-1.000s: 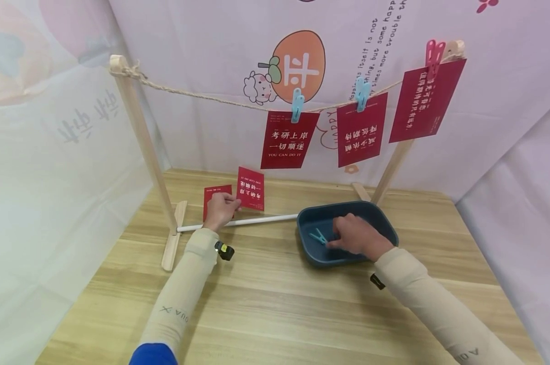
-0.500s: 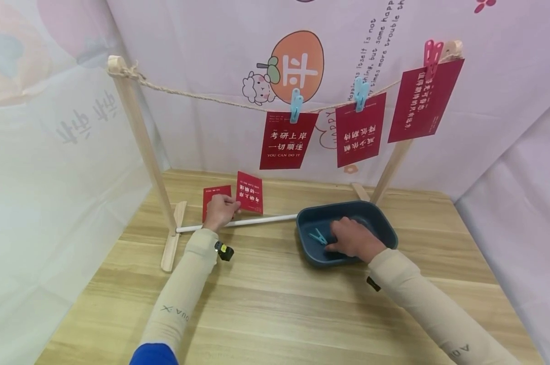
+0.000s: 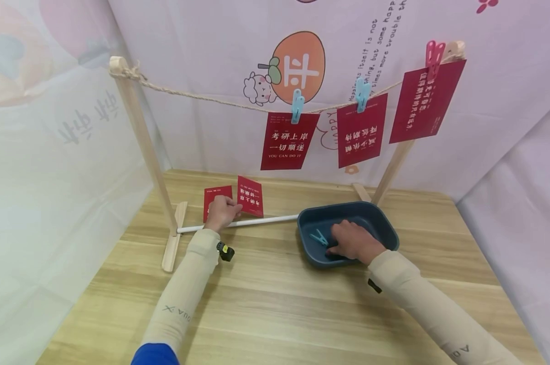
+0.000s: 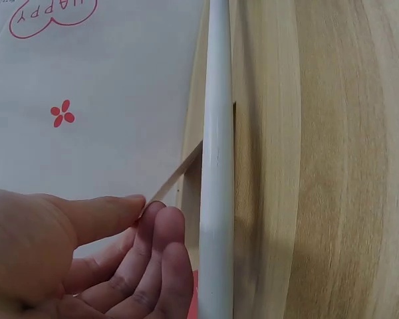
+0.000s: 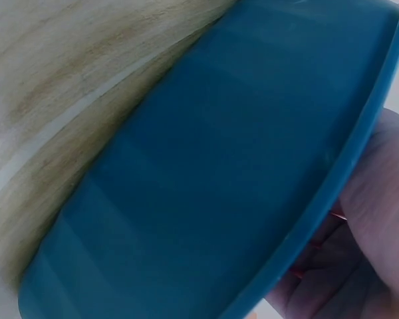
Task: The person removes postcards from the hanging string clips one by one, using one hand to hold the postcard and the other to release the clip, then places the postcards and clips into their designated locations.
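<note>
My left hand (image 3: 222, 212) pinches a red printed card (image 3: 250, 196) by its edge between thumb and fingers; in the left wrist view the card (image 4: 176, 173) appears nearly edge-on. Behind that hand, another red card (image 3: 217, 192) lies on the table, partly covered. My right hand (image 3: 354, 241) reaches into a dark blue plastic basin (image 3: 304, 249), its fingers bent downward. Just left of its fingertips lies a light-blue clothespin (image 3: 319, 236). The basin wall (image 5: 199, 173) hides the fingertips in the right wrist view, so I cannot tell whether they hold anything.
A twine line (image 3: 197, 96) runs between two wooden posts (image 3: 142, 137). Three red cards hang from it, one (image 3: 289, 142) under a light-blue clothespin (image 3: 297, 106), another under a pink clothespin (image 3: 434, 55). A white rod (image 3: 275, 219) crosses low behind my left wrist.
The card in my left hand has tipped lower toward the table. My right hand has shifted slightly left and deeper within the basin. The hanging cards stay in place.
</note>
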{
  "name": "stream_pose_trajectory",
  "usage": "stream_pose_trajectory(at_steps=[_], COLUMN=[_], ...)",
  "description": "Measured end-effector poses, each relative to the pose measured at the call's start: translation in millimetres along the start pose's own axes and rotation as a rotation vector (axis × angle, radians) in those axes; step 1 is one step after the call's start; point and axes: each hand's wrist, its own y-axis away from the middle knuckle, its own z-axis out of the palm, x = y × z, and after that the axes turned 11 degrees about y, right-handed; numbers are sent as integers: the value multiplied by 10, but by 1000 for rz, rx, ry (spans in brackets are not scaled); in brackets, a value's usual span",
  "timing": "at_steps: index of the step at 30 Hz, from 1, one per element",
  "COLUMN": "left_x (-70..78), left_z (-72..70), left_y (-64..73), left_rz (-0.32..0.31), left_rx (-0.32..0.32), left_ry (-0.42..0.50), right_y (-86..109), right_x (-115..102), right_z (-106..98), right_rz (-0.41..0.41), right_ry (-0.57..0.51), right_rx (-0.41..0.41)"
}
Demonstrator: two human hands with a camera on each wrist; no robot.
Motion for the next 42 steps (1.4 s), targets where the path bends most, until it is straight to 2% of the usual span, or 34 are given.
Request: stream_pose_trajectory(at_steps=[9, 13, 24, 38, 42], left_x=[-8, -16, -73, -50, -42], left_z=[11, 14, -13, -37, -54], left_y=[22, -1, -62, -60, -56], left_rz=[9, -17, -44, -31, -34], left_rx=[-28, -31, 1, -13, -26], left_ry=[-138, -175, -240, -310, -298], right_y=[-2, -20, -54, 20, 17], right_x=[-16, -18, -16, -26, -11], right_z=[27, 46, 38, -124, -148], right_rz=[-1, -1, -4, 4, 3], right_ry=[-6, -18, -9, -60, -71], right_rx=[-14, -15, -20, -19, -5])
